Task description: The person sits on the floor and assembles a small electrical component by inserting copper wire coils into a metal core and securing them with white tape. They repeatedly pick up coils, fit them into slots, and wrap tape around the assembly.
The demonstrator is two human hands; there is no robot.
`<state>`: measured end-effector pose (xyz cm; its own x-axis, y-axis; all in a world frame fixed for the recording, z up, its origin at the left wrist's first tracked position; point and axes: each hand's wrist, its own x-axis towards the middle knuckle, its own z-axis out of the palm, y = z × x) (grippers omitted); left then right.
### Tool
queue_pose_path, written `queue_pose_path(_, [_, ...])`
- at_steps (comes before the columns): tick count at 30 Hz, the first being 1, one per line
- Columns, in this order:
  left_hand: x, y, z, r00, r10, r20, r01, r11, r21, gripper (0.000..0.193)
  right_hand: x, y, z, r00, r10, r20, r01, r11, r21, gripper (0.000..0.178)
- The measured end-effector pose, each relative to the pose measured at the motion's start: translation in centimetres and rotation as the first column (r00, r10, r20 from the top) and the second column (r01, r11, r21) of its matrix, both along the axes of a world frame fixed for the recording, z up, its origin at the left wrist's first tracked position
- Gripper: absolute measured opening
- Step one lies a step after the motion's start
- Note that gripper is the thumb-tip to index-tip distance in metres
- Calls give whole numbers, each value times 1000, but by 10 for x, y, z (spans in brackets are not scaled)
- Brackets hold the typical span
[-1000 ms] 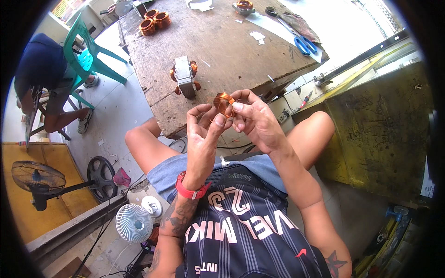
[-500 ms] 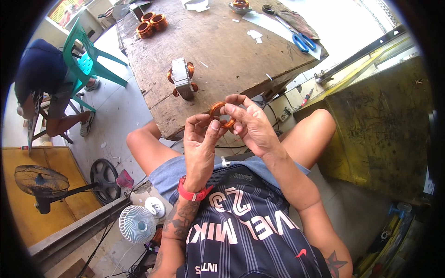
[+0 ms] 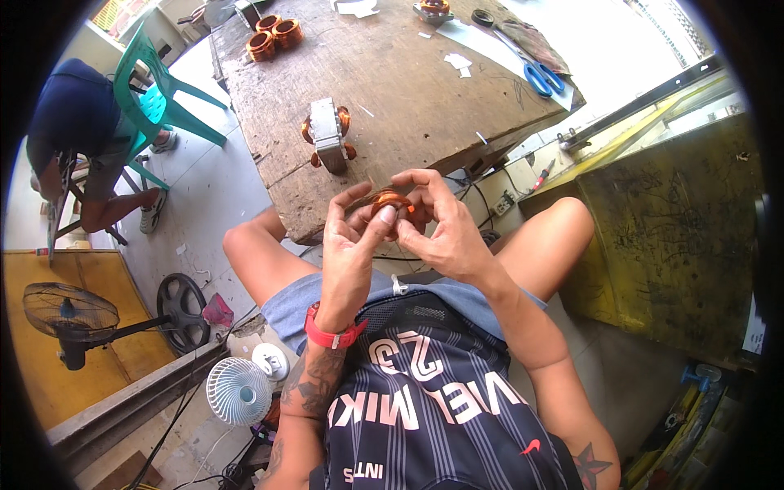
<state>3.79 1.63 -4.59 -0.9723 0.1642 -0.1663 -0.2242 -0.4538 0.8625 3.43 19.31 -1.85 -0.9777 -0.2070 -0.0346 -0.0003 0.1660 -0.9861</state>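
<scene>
Between my two hands, over my lap and just off the table's near edge, is a copper wire coil (image 3: 393, 198). My left hand (image 3: 354, 231) pinches it with the thumb on the near side and the fingers behind. My right hand (image 3: 441, 226) grips the coil's right side with bent fingers, which partly hide it. Beyond them on the wooden table (image 3: 408, 106) stands a grey metal stator core (image 3: 327, 131) with copper windings on its sides.
Several copper coils (image 3: 274, 37) sit at the table's far left. Blue-handled scissors (image 3: 542, 79), white paper scraps (image 3: 459, 63) and a black tape roll (image 3: 483, 16) lie at the right. A person beside a green chair (image 3: 155, 102) bends at left. Fans (image 3: 238, 391) stand lower left.
The coil has turned in my hands, from its ring opening showing to a flatter, edge-on look. My right fingers have shifted their grip around it. The view has moved slightly.
</scene>
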Motion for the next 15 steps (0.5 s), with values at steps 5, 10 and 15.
queue_pose_path(5, [1, -7, -7, 994, -73, 87, 62, 990, 125, 47, -5, 4, -12, 994, -34, 99, 53, 978, -203, 50])
queue_pose_path(10, [1, -10, -7, 974, -164, 156, 98, 927, 361, 42, -8, 8, -22, 945, 91, 314, 90, 851, -517, 51])
queue_pose_path(15, [1, -7, 3, 994, -97, 56, 87, 984, 158, 45, -9, 6, -26, 897, 214, 386, 184, 614, -768, 46])
